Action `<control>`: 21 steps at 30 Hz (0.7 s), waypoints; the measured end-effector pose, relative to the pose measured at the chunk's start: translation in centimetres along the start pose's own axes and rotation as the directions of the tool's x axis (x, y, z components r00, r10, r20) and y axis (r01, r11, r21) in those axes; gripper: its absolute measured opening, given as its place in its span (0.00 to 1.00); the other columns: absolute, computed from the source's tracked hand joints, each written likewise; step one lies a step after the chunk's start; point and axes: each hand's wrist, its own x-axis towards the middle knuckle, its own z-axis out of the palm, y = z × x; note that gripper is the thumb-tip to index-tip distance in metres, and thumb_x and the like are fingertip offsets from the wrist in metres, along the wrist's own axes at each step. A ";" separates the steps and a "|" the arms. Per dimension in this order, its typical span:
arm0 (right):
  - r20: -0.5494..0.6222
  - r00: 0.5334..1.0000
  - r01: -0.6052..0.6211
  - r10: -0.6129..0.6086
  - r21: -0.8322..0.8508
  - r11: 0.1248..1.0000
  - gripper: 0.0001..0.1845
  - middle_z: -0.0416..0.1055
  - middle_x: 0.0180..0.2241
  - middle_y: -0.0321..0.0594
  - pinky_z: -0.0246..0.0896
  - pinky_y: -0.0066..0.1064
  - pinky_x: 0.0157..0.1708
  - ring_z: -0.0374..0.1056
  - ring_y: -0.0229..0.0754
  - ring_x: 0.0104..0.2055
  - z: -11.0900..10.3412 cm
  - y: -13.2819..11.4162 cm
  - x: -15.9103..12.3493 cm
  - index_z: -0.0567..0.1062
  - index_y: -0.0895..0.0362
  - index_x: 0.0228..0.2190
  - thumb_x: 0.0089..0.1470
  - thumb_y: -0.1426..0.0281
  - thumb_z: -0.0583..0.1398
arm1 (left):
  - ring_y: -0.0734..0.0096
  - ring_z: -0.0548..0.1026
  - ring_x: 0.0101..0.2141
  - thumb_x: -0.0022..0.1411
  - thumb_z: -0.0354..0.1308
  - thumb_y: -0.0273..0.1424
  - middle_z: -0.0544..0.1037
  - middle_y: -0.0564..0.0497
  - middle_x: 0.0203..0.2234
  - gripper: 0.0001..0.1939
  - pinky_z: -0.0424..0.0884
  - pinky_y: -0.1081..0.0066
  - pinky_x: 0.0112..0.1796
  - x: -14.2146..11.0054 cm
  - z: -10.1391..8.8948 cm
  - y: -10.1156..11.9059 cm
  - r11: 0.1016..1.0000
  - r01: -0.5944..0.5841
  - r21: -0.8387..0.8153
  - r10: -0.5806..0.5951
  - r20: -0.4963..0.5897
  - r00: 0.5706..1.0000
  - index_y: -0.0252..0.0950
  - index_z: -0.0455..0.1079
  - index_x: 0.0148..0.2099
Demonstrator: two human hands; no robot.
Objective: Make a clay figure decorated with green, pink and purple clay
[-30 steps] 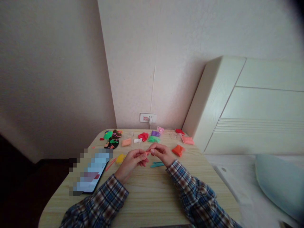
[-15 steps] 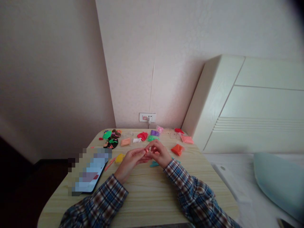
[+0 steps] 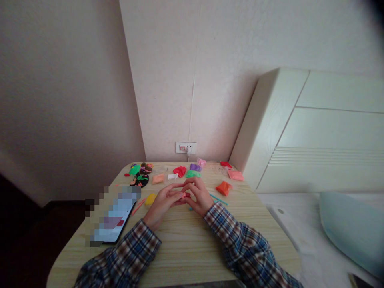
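Observation:
Above the middle of the table, my left hand (image 3: 163, 203) and my right hand (image 3: 200, 196) meet at the fingertips. A small pinkish-red piece of modelling clay (image 3: 186, 195) is pinched between them, its shape mostly covered by fingers. Both hands are closed on it. Just left of my left hand lies a yellow lump (image 3: 150, 199), with thin coral-coloured sticks (image 3: 138, 207) beside it. Blue sticks (image 3: 220, 199) lie partly behind my right hand.
A phone or tablet (image 3: 118, 222), partly blurred out, lies at the table's left. Black and green clay shapes (image 3: 140, 180) sit at the back left. Along the back are several clay packets, including peach (image 3: 158, 179), purple (image 3: 195, 167), orange (image 3: 223, 188) and pink (image 3: 236, 175).
My right fingers have lowered and closed in against my left fingertips around the clay piece. More of the blue sticks shows to the right of my right hand.

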 end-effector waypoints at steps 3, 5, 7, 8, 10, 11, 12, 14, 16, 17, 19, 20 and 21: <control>-0.028 1.000 0.001 -0.001 -0.005 1.000 0.06 0.62 0.39 0.43 0.58 0.38 0.42 0.59 0.45 0.43 -0.2 -0.1 0.1 0.68 0.56 0.32 0.49 0.68 0.59 | 0.63 0.75 0.39 0.52 0.60 0.33 0.78 0.45 0.36 0.21 0.69 0.64 0.42 -0.1 0.1 0.1 1.000 -0.011 -0.018 0.012 0.026 1.000 0.34 0.66 0.49; -0.038 0.999 0.011 -0.011 -0.001 1.000 0.04 0.63 0.38 0.43 0.58 0.38 0.41 0.59 0.44 0.42 -0.3 -0.3 0.1 0.69 0.56 0.31 0.50 0.69 0.57 | 0.63 0.74 0.40 0.51 0.61 0.33 0.77 0.45 0.37 0.20 0.69 0.64 0.42 -0.1 0.2 0.1 1.000 0.011 -0.022 -0.010 0.028 1.000 0.34 0.67 0.47; -0.038 0.999 0.024 -0.024 0.001 1.000 0.03 0.64 0.37 0.43 0.58 0.38 0.40 0.60 0.44 0.41 -0.4 -0.3 0.1 0.69 0.56 0.31 0.51 0.70 0.56 | 0.64 0.74 0.40 0.50 0.62 0.33 0.77 0.45 0.37 0.18 0.69 0.65 0.41 0.0 0.3 -0.1 1.000 0.029 0.002 -0.029 0.016 0.999 0.33 0.69 0.44; -0.036 0.999 0.030 -0.030 0.001 1.000 0.03 0.64 0.36 0.43 0.59 0.38 0.40 0.60 0.44 0.40 -0.4 -0.4 0.1 0.69 0.56 0.31 0.51 0.70 0.56 | 0.64 0.74 0.38 0.49 0.62 0.34 0.77 0.46 0.36 0.17 0.70 0.65 0.41 0.0 0.4 -0.2 0.999 0.030 0.022 -0.031 0.007 1.000 0.32 0.70 0.41; -0.032 0.999 0.043 -0.043 0.003 0.999 0.04 0.65 0.36 0.43 0.59 0.37 0.39 0.60 0.44 0.40 -0.5 -0.4 0.1 0.69 0.56 0.32 0.52 0.70 0.55 | 0.66 0.74 0.36 0.49 0.62 0.34 0.77 0.47 0.33 0.14 0.70 0.67 0.39 0.1 0.4 -0.4 0.998 0.019 0.066 -0.019 -0.001 1.000 0.31 0.71 0.37; -0.032 0.998 0.050 -0.049 0.006 0.999 0.04 0.65 0.35 0.43 0.59 0.37 0.39 0.60 0.44 0.39 -0.5 -0.4 0.1 0.70 0.56 0.32 0.52 0.70 0.55 | 0.67 0.74 0.34 0.48 0.62 0.35 0.77 0.48 0.31 0.13 0.70 0.67 0.38 0.1 0.4 -0.4 0.996 0.009 0.086 -0.010 0.001 1.000 0.31 0.71 0.35; -0.034 0.998 0.058 -0.057 0.011 0.998 0.05 0.65 0.35 0.43 0.59 0.37 0.39 0.60 0.43 0.39 -0.6 -0.4 0.1 0.70 0.56 0.33 0.53 0.70 0.55 | 0.68 0.74 0.33 0.49 0.62 0.35 0.76 0.49 0.29 0.13 0.70 0.68 0.38 0.2 0.4 -0.4 0.995 0.001 0.101 -0.001 0.003 1.000 0.31 0.71 0.34; -0.038 0.997 0.072 -0.071 0.019 0.997 0.05 0.65 0.34 0.43 0.59 0.36 0.38 0.60 0.43 0.38 -0.6 -0.5 0.1 0.70 0.56 0.32 0.53 0.69 0.55 | 0.69 0.73 0.31 0.49 0.62 0.35 0.76 0.50 0.27 0.12 0.70 0.68 0.36 0.2 0.3 -0.4 0.993 -0.012 0.114 0.010 0.019 1.000 0.31 0.70 0.33; -0.034 0.996 0.077 -0.077 0.021 0.997 0.06 0.66 0.33 0.42 0.59 0.35 0.38 0.60 0.42 0.37 -0.6 -0.5 0.1 0.70 0.56 0.33 0.54 0.69 0.55 | 0.69 0.73 0.31 0.50 0.61 0.35 0.75 0.50 0.27 0.12 0.70 0.68 0.36 0.1 0.1 -0.3 0.995 -0.015 0.098 0.011 0.038 0.999 0.31 0.70 0.33; -0.032 0.996 0.078 -0.077 0.020 0.997 0.06 0.66 0.33 0.42 0.59 0.35 0.38 0.60 0.42 0.37 -0.6 -0.5 0.1 0.70 0.56 0.33 0.54 0.68 0.55 | 0.69 0.73 0.31 0.50 0.61 0.35 0.75 0.50 0.27 0.11 0.70 0.68 0.36 0.1 0.1 -0.2 0.996 -0.014 0.085 0.010 0.045 0.999 0.31 0.70 0.33; -0.027 0.996 0.080 -0.080 0.017 0.997 0.06 0.66 0.33 0.42 0.59 0.35 0.38 0.61 0.42 0.37 -0.6 -0.6 0.1 0.70 0.56 0.33 0.54 0.68 0.55 | 0.69 0.73 0.31 0.50 0.60 0.35 0.75 0.50 0.27 0.11 0.70 0.67 0.36 0.1 0.0 -0.1 0.998 -0.015 0.063 0.012 0.051 0.999 0.31 0.70 0.33; -0.023 0.996 0.084 -0.084 0.016 0.996 0.06 0.66 0.33 0.43 0.59 0.35 0.37 0.61 0.42 0.37 -0.6 -0.6 0.1 0.70 0.56 0.33 0.54 0.69 0.55 | 0.69 0.73 0.31 0.50 0.60 0.35 0.75 0.50 0.27 0.11 0.70 0.67 0.36 0.1 0.0 -0.1 0.998 -0.019 0.062 0.016 0.049 0.999 0.31 0.71 0.32; -0.022 0.996 0.088 -0.087 0.014 0.996 0.06 0.66 0.33 0.43 0.59 0.34 0.37 0.61 0.42 0.37 -0.6 -0.6 0.1 0.70 0.56 0.33 0.54 0.69 0.54 | 0.69 0.74 0.30 0.50 0.60 0.35 0.75 0.50 0.27 0.10 0.70 0.67 0.36 0.1 0.1 -0.2 0.997 -0.027 0.075 0.024 0.046 0.999 0.31 0.71 0.32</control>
